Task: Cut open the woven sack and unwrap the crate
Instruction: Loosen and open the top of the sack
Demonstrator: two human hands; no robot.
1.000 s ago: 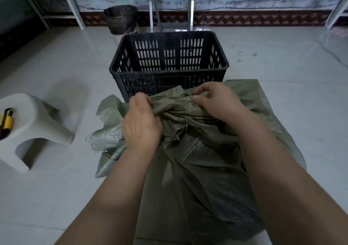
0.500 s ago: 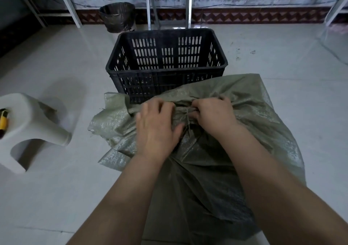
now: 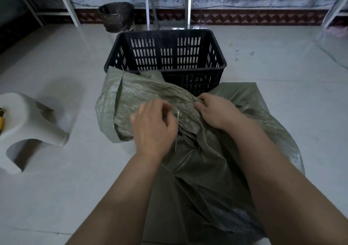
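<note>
Our right hand pinches a fold of the woven sack, crumpled on the floor just before the bare black crate. Our left hand is curled over the sack; we can't tell what it grips.

The left hand is blurred, so its grip cannot be told. The sack hides the crate's near bottom corner. The stool and the yellow tool on it are cut by the left edge.
</note>
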